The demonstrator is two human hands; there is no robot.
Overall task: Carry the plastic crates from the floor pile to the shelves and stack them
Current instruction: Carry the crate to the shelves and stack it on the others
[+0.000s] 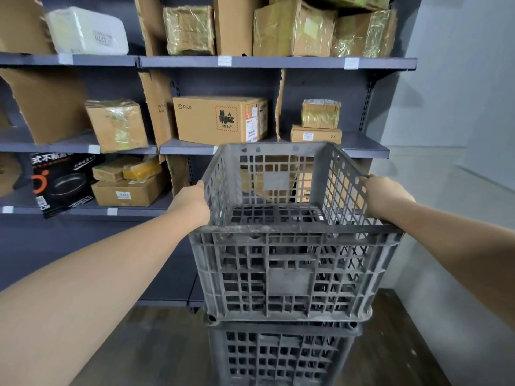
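Observation:
A dark grey plastic crate [289, 274] with lattice walls is right in front of me, empty inside. It sits on top of a second grey crate [281, 355] that stands on the floor in front of the shelves [278, 62]. My left hand [192, 203] grips the top crate's left rim. On the opposite side, my right hand [386, 197] grips its right rim. Both arms reach forward at about the height of the lower shelf boards.
The dark metal shelves hold many cardboard boxes, among them a large PICO box [220, 119] just behind the crate. A black pan box [62, 183] stands at lower left. A pale wall [459, 135] closes the right side. Dark wood floor [156, 352] lies below.

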